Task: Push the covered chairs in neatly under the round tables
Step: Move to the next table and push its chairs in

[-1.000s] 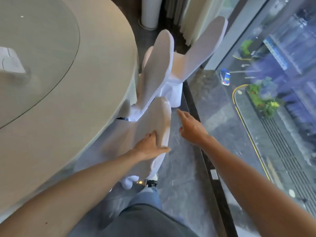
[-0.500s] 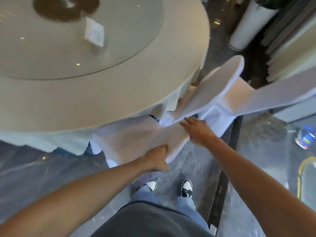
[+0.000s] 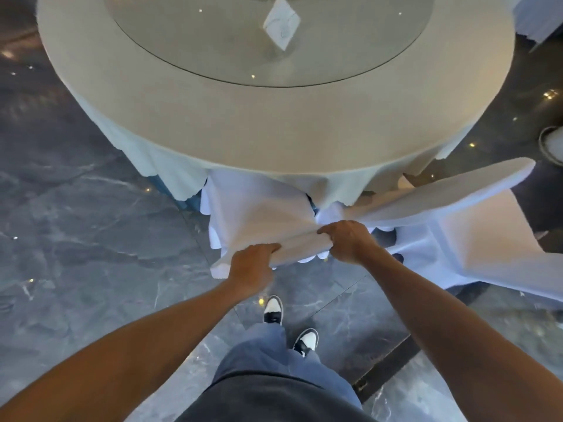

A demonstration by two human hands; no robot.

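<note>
A white covered chair (image 3: 256, 211) stands in front of me, its seat partly under the round table (image 3: 274, 123) with a beige cloth. My left hand (image 3: 251, 268) grips the left part of the chair's top edge. My right hand (image 3: 350, 240) grips the same edge further right. A second covered chair (image 3: 451, 226) stands to the right, turned at an angle, its back close to my right hand.
A glass turntable (image 3: 189, 35) with a white folded card (image 3: 281, 24) lies on the table. Dark marble floor (image 3: 91, 239) spreads to the left. A white planter base (image 3: 553, 143) sits at the far right edge. My feet stand just behind the chair.
The view has swung from the window side to face the table squarely. My right hand came onto the chair's back, and both hands now hold its top edge.
</note>
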